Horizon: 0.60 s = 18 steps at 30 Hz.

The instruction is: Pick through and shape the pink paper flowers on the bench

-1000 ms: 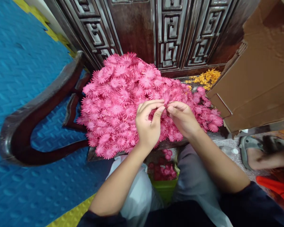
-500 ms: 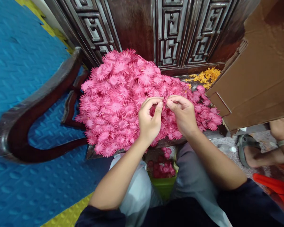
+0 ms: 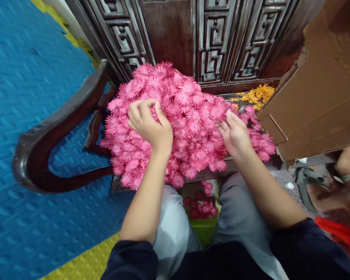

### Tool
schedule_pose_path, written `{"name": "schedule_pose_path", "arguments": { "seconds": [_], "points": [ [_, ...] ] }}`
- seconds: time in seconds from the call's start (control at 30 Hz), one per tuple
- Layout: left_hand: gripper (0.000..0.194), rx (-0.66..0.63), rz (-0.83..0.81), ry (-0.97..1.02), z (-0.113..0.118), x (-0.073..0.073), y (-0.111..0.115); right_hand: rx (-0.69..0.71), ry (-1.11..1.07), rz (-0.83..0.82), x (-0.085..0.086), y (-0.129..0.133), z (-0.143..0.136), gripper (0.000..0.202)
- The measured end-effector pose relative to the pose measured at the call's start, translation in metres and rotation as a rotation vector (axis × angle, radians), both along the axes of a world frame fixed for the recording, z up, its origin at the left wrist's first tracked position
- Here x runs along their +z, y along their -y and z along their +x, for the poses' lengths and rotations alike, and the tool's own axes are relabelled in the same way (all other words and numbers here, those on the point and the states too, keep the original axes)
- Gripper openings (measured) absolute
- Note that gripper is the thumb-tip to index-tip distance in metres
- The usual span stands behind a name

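A dark wooden bench (image 3: pixel 270 165) carries a heap of pink flowers (image 3: pixel 177 130), which runs from its left end well toward the right and spills to its near edge. A curved armrest (image 3: pixel 32 155) stands at the left end, a carved panel (image 3: pixel 177 42) rises along the back edge, and a cardboard sheet (image 3: pixel 321 85) blocks the right end. Orange petals (image 3: pixel 256 95) lie by the back edge, near the cardboard. A green bin (image 3: pixel 204 230) sits below, between the knees.

One blurred flower (image 3: pixel 218 111) is at the right hand (image 3: pixel 235 136), above the heap's right part; it looks round, with no clear long axis. Thumb and forefinger pinch its edge, palm turned inward. The left hand (image 3: pixel 150 122) hovers over the heap, bent at the wrist, fingers loosely curled; whether it holds anything cannot be told.
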<state>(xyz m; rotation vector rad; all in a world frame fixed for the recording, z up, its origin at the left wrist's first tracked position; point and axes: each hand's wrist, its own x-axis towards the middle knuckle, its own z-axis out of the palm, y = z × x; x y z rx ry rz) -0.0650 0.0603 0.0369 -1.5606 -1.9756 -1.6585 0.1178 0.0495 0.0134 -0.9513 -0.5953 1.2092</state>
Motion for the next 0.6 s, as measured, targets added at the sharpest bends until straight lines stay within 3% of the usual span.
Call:
{"name": "schedule_pose_path", "arguments": {
  "seconds": [0.13, 0.37, 0.6],
  "points": [
    [0.015, -0.057, -0.177, -0.122, -0.007, -0.002, -0.005, 0.108, -0.006, 0.042, -0.003, 0.0, -0.006, 0.017],
    [0.018, -0.321, -0.089, -0.11, 0.035, 0.001, 0.035, 0.198, 0.081, 0.062, -0.005, 0.01, -0.017, 0.021],
    [0.01, -0.468, -0.112, 0.204, 0.055, -0.014, 0.053, 0.175, 0.165, 0.139, -0.004, 0.025, -0.023, 0.022]
  ]
}}
